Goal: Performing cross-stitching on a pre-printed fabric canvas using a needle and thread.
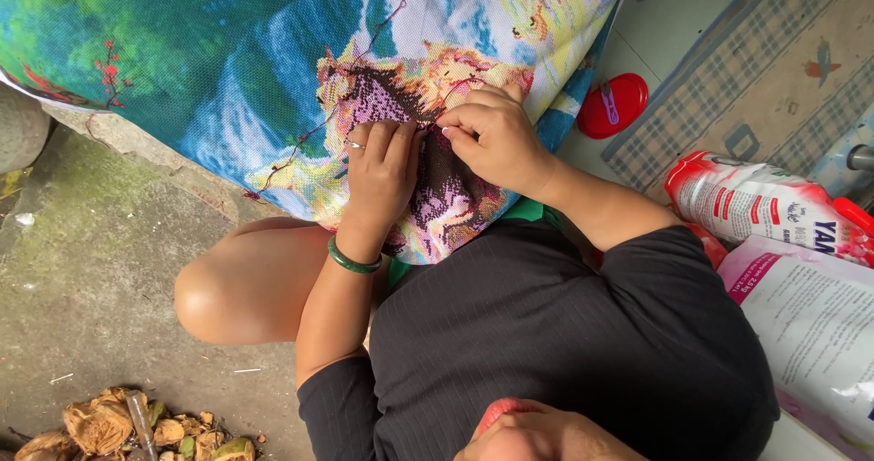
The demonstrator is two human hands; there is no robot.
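A large embroidered cloth in greens, blues and yellows lies spread over the person's lap and reaches to the far left of the scene. Near its middle is a patch stitched in purple and dark brown, and both hands rest on that patch.

The left hand lies flat on the cloth. Its fingers are stretched out side by side, pressing the fabric down and gripping nothing. It wears a ring on one finger and a green bangle on the wrist.

The right hand sits just beside the left, to its right, with the fingertips almost touching it. Its thumb and fingers are pinched together at the cloth's surface. Whether they hold a needle is too small to tell. A thin dark red thread runs across the cloth from near the hands, both to the far side and to the left.

A bare knee shows under the cloth's near edge, above the concrete floor. A heap of dry husks lies on the floor at the near left.

A red lid lies on the right, past the cloth's edge, beside a checked rug. Nearer than these, a red-and-white bag lies against a white bag with a pink band.
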